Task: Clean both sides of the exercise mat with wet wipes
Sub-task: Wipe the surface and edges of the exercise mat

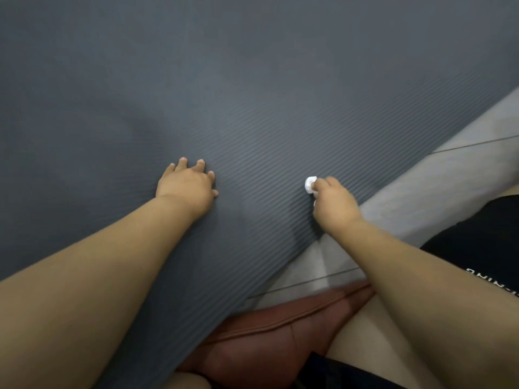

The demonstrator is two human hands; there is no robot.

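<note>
Two bare forearms fill the lower frame, reaching out over a brown cushion (269,335) at the bottom centre. At centre-left the left hand (186,186) lies spread, palm down, on the ribbed grey exercise mat (252,88), probably to stop it sliding while it is rubbed. Right of centre, the right hand (332,204) is closed around a balled white wet wipe (309,185), pressing it on the mat close to its edge, beside the pale tiled floor (438,186).

left hand (186,186) flat on mat (252,94) | right hand (334,206) presses wipe (309,184)
</note>
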